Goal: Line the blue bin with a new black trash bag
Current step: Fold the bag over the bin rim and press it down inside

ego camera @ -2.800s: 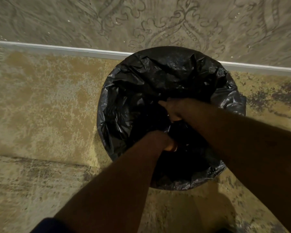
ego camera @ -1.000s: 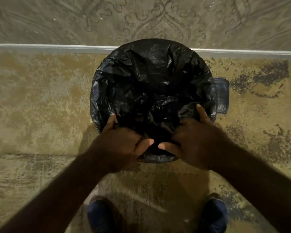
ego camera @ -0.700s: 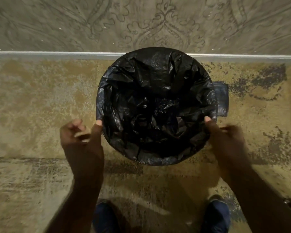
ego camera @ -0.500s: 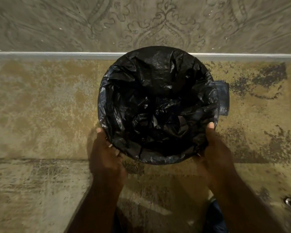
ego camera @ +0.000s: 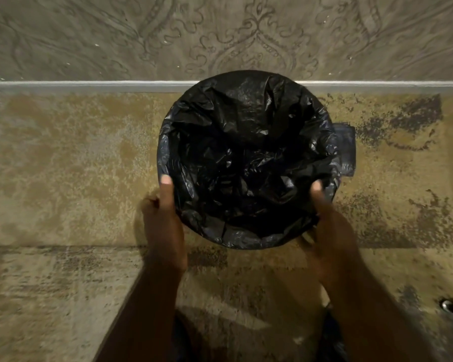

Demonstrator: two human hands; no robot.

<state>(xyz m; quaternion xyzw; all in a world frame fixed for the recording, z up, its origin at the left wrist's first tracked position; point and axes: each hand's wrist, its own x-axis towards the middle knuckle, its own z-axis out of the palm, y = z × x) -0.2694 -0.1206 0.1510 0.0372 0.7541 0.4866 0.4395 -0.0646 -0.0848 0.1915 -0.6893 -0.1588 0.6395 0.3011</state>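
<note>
A round bin stands on the carpet against the wall. A crumpled black trash bag (ego camera: 246, 158) covers it, folded over the rim all around. Only a blue tab of the bin (ego camera: 347, 150) shows at its right side. My left hand (ego camera: 162, 220) grips the near left rim, thumb lying on top of the bag and fingers below the rim. On the near right rim my right hand (ego camera: 327, 231) does the same, thumb on the bag; it is a little blurred. The bin's walls are hidden under the bag.
Worn tan patterned carpet (ego camera: 76, 178) surrounds the bin. A white baseboard (ego camera: 89, 86) and a grey ornamented wall (ego camera: 220, 35) run right behind it. A small shiny object (ego camera: 449, 307) lies on the floor at the lower right.
Both hands came out of the bag's inside, spread apart to the bin's sides, then closed on the near rim, thumbs on top. The bag's edge now sits folded over the rim.
</note>
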